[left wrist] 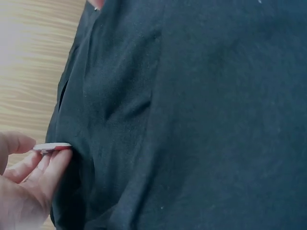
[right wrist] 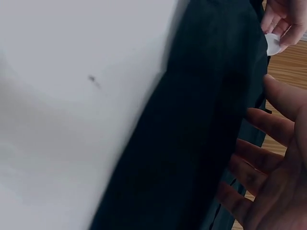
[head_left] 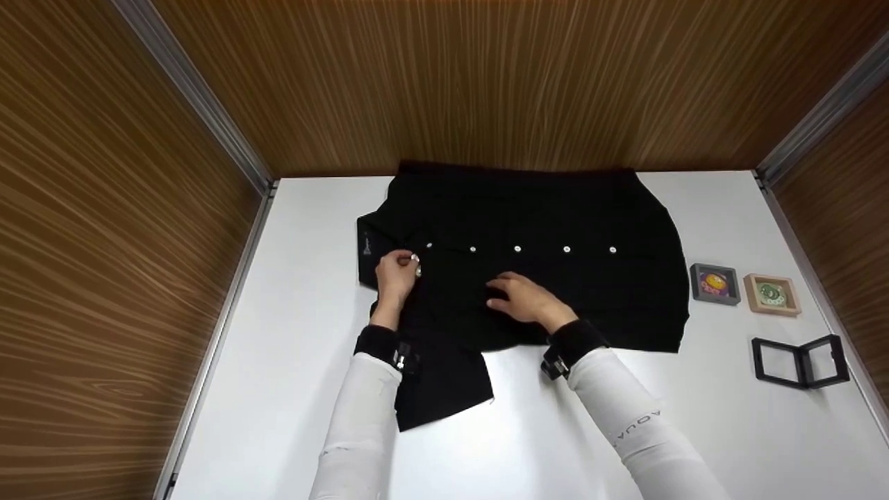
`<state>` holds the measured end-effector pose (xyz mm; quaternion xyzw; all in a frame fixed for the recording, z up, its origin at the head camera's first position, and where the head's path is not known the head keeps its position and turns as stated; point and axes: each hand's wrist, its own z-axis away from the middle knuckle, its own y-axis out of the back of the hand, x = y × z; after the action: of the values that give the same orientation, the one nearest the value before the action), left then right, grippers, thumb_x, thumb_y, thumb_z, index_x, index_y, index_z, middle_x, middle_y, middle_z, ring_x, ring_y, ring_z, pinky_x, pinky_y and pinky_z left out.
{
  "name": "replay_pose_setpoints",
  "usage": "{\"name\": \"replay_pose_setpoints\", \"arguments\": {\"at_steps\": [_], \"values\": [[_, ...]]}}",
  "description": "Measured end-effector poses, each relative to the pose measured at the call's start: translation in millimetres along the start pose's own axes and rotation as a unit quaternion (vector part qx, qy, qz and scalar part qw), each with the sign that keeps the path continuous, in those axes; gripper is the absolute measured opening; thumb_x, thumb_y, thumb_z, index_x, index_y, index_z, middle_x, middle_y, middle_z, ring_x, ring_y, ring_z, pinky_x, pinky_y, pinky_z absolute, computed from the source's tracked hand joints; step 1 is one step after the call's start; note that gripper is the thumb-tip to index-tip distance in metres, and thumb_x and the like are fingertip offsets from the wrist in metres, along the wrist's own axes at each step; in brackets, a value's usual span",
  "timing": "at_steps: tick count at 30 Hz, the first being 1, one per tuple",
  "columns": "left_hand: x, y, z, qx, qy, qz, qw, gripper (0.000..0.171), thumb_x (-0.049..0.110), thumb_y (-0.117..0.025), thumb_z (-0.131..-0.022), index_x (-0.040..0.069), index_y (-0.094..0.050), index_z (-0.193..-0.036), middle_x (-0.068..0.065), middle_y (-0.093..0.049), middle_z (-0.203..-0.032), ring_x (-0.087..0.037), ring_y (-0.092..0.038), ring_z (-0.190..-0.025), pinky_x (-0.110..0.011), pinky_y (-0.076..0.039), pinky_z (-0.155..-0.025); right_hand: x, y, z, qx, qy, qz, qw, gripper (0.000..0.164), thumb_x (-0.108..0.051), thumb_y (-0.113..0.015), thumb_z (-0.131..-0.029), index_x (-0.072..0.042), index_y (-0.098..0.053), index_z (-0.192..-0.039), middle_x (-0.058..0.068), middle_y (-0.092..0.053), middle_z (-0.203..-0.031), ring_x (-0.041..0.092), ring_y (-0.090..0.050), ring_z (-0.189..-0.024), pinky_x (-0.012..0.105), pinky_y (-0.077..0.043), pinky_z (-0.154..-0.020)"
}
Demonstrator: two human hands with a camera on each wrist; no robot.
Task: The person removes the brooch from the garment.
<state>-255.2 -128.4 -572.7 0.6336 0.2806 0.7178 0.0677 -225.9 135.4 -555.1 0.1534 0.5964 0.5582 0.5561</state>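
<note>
Likely placing: your left hand [head_left: 396, 279] pinches a flat, round white disc [left wrist: 53, 145] over the black cloth shirt [head_left: 597, 298]; right hand [head_left: 526, 299], three o'clock, fingers apart. Next probably needs shirt steadied.

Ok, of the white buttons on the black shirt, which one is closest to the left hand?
The leftmost button in the head view, close by the left hand; the other four buttons lie progressively farther right.
</note>
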Motion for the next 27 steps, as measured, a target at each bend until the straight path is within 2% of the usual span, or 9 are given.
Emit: {"name": "replay_pose_setpoints", "arguments": {"at_steps": [4,7,9,13,16,19,22,27], "values": [[-3.0,-1.5,0.6,-0.013,0.036,0.087,0.9955,0.024,-0.001,-0.061,-0.088,-0.006,-0.068,-0.111,-0.016,-0.068,-0.097,-0.023,-0.065,-0.083,-0.028,-0.057,-0.067,2.4,-1.0,0.5,0.002,0.003,0.001,1.0,0.048,-0.033,-0.061,-0.098,-0.007,-0.056,-0.138,0.021,-0.044,-0.145,0.038,-0.042,-0.133,0.049,-0.033,-0.11],[-5.3,-2.5,1.2,-0.022,0.043,0.11,0.9928,0.025,-0.003,-0.061,-0.088,-0.007,-0.068,-0.112,-0.018,-0.067,-0.096,-0.022,-0.065,-0.08,-0.025,-0.057,-0.062,3.5,-0.8,1.5,0.008,0.01,0.002,1.0,0.048,-0.032,-0.061,-0.098,-0.005,-0.056,-0.137,0.021,-0.045,-0.144,0.038,-0.042,-0.132,0.049,-0.033,-0.11],[-6.1,-2.8,1.3,-0.021,0.039,0.092,0.9948,0.022,-0.002,-0.063,-0.088,-0.006,-0.069,-0.109,-0.018,-0.069,-0.094,-0.021,-0.066,-0.077,-0.024,-0.057,-0.059,4.1,-0.6,2.4,0.011,0.012,0.003,1.0,0.048,-0.031,-0.062,-0.097,-0.005,-0.057,-0.137,0.021,-0.045,-0.144,0.037,-0.043,-0.133,0.048,-0.033,-0.11],[-4.4,-2.5,1.3,-0.009,0.023,0.025,0.9994,0.023,0.0,-0.066,-0.086,-0.004,-0.071,-0.107,-0.016,-0.071,-0.09,-0.023,-0.069,-0.072,-0.027,-0.057,-0.058,5.8,-1.1,3.5,0.012,0.013,0.004,1.0,0.048,-0.031,-0.062,-0.097,-0.005,-0.057,-0.137,0.02,-0.044,-0.145,0.037,-0.042,-0.133,0.048,-0.033,-0.11],[-2.4,-3.0,0.5,0.005,0.002,-0.041,0.9992,0.026,0.003,-0.067,-0.084,-0.001,-0.072,-0.109,-0.013,-0.072,-0.09,-0.024,-0.069,-0.076,-0.032,-0.057,-0.067,6.4,-1.6,3.9,0.012,0.014,0.004,1.0,0.047,-0.031,-0.062,-0.097,-0.005,-0.057,-0.136,0.019,-0.044,-0.145,0.036,-0.042,-0.134,0.048,-0.033,-0.11],[-1.1,-5.0,0.4,0.025,-0.014,-0.086,0.9959,0.026,0.005,-0.069,-0.083,0.001,-0.074,-0.108,-0.011,-0.073,-0.092,-0.024,-0.069,-0.084,-0.035,-0.054,-0.078,6.0,-2.1,4.1,0.012,0.015,0.005,1.0,0.047,-0.03,-0.062,-0.097,-0.005,-0.057,-0.136,0.019,-0.044,-0.146,0.036,-0.041,-0.134,0.048,-0.033,-0.11],[0.3,-7.6,1.3,0.044,-0.017,-0.091,0.9948,0.023,0.006,-0.07,-0.084,0.001,-0.074,-0.107,-0.01,-0.073,-0.094,-0.025,-0.068,-0.089,-0.038,-0.053,-0.082,5.4,-2.5,4.5,0.013,0.017,0.005,1.0,0.046,-0.03,-0.062,-0.097,-0.005,-0.058,-0.135,0.019,-0.044,-0.146,0.036,-0.041,-0.134,0.048,-0.033,-0.11],[1.1,-10.3,0.8,0.074,-0.008,-0.059,0.9955,0.022,0.006,-0.07,-0.086,0.001,-0.073,-0.107,-0.01,-0.074,-0.09,-0.025,-0.069,-0.083,-0.038,-0.053,-0.079,6.0,-2.6,5.9,0.013,0.021,0.004,1.0,0.046,-0.029,-0.063,-0.097,-0.003,-0.059,-0.134,0.018,-0.043,-0.147,0.036,-0.041,-0.135,0.046,-0.032,-0.111]]}}
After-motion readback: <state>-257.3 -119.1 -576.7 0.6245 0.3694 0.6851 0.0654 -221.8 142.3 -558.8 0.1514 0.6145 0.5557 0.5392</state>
